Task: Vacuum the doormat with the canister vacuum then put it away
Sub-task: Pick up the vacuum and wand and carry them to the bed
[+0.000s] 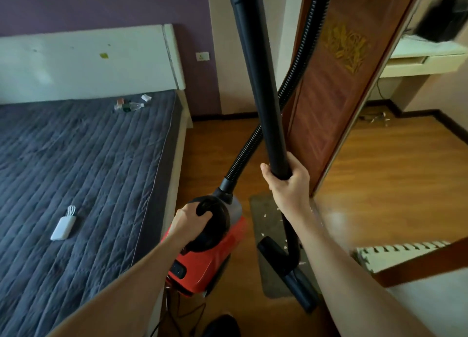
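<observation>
The left arm reaches forward and down, and the left hand [188,219] has its grip closed round the black top handle [205,208] of the red canister vacuum [210,255], fingers curled over it. The right arm stretches out higher. The right hand [288,182] has its grip wrapped round the black wand [255,70], thumb on the left side, and the wand stands nearly upright and runs out of the top of the view. The ribbed hose [301,65] rises from the front of the vacuum and crosses behind the wand.

The vacuum is to the left of the wooden door [329,96], near its foot. The grey doormat [266,210] lies on the wood floor [392,164] at the foot of the door, strewn with pale scraps. The floor nozzle [291,268] at the wand's lower end is over the mat; whether it touches cannot be told.

Well left of the door is a bed [76,159] with a grey quilted cover and a white headboard [83,63]. A small white device [62,226] lies on the cover. Beyond the door, to its right, a cream shelf [425,58] is fixed to the wall.
</observation>
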`<state>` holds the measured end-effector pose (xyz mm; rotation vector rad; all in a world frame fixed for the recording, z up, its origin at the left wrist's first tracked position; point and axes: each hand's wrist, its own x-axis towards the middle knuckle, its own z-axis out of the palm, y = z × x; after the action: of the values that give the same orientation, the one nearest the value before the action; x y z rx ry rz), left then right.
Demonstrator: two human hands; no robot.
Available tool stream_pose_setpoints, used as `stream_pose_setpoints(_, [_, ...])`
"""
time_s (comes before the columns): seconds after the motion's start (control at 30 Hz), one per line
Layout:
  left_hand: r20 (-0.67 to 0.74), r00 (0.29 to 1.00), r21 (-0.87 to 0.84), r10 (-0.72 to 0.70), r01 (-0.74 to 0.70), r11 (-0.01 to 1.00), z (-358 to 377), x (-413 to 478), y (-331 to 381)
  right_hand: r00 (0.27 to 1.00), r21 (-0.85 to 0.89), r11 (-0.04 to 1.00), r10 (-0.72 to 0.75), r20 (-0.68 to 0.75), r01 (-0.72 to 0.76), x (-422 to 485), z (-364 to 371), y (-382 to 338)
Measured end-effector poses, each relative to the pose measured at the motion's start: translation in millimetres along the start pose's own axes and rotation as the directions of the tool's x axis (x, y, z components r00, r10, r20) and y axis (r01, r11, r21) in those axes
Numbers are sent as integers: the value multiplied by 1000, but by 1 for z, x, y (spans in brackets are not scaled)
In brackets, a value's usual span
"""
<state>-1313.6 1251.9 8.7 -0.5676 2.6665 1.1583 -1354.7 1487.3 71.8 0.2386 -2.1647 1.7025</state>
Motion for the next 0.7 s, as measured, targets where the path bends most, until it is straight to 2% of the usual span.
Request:
stream_pose_setpoints(0.27, [-24, 996, -37, -86, 85, 996, -12, 102, 20, 998, 18, 1000, -17, 53, 16, 102, 50, 41])
stream_pose_setpoints(0.7, [32, 988, -91, -151, 153, 984, -62, 337, 48, 997, -11, 1000, -10, 81, 11, 311, 185, 102])
